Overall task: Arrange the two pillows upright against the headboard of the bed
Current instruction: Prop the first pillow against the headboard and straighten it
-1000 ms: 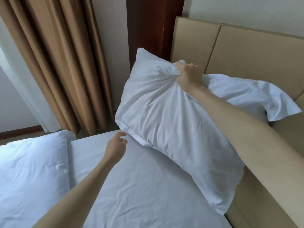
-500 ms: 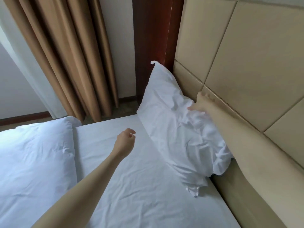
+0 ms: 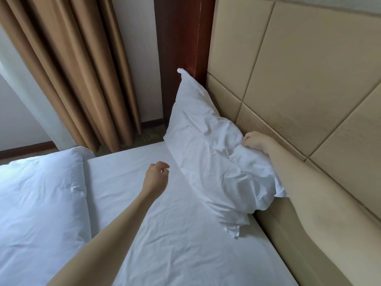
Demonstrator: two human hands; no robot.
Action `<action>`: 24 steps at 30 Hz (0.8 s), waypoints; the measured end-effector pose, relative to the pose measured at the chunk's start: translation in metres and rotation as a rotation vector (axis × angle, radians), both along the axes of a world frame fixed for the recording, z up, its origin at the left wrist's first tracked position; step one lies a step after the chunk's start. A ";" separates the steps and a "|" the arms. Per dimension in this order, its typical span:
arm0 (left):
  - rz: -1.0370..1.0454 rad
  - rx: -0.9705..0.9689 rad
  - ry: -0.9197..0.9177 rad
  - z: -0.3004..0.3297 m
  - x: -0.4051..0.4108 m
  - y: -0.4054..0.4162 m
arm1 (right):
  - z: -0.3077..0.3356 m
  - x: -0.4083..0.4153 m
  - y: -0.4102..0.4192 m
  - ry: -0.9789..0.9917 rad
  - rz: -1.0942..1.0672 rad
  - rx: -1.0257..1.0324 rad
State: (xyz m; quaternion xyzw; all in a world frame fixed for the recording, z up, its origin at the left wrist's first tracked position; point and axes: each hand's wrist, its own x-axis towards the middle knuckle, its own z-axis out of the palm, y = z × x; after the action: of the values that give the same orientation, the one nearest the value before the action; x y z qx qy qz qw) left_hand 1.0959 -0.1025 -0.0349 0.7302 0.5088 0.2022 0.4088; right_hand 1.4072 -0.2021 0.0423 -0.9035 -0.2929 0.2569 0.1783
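A white pillow [image 3: 208, 153] stands on its long edge, leaning against the padded beige headboard [image 3: 299, 83] at the bed's far corner. My right hand [image 3: 255, 141] rests on the pillow's top edge next to the headboard, fingers curled into the cloth. Over the white sheet [image 3: 165, 234], just left of the pillow and apart from it, my left hand [image 3: 155, 178] hovers loosely curled with nothing in it. At the left lies a white mound of bedding [image 3: 39, 199]; I cannot tell whether it is the second pillow or a folded duvet.
Brown curtains [image 3: 78, 69] hang beyond the bed's far side, with a dark wooden panel [image 3: 181, 48] beside the headboard. A strip of carpet floor [image 3: 148, 137] shows between bed and wall.
The pillow came down from mid-air and now stands against the headboard. My right hand slid along its top edge toward me. My left hand stayed over the sheet.
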 end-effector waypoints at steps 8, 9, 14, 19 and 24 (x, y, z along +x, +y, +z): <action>0.000 -0.026 0.029 -0.002 -0.003 -0.018 | -0.023 0.003 -0.041 0.182 -0.126 0.033; 0.003 -0.030 0.035 -0.001 -0.004 -0.019 | -0.021 -0.001 -0.041 0.142 -0.097 0.048; 0.001 0.026 0.030 0.008 -0.003 -0.014 | 0.028 -0.001 -0.025 -0.371 0.028 0.238; 0.013 0.085 0.038 0.011 -0.009 -0.010 | 0.043 0.005 -0.062 -0.537 -0.179 0.400; -0.012 0.088 0.088 0.008 -0.019 -0.018 | 0.028 0.006 -0.085 -0.658 -0.127 0.222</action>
State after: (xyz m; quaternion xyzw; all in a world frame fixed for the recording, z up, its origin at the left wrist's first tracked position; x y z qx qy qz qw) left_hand 1.0771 -0.1200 -0.0270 0.7585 0.5128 0.1895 0.3547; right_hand 1.4133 -0.2875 0.0699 -0.9295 -0.3038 -0.0928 0.1872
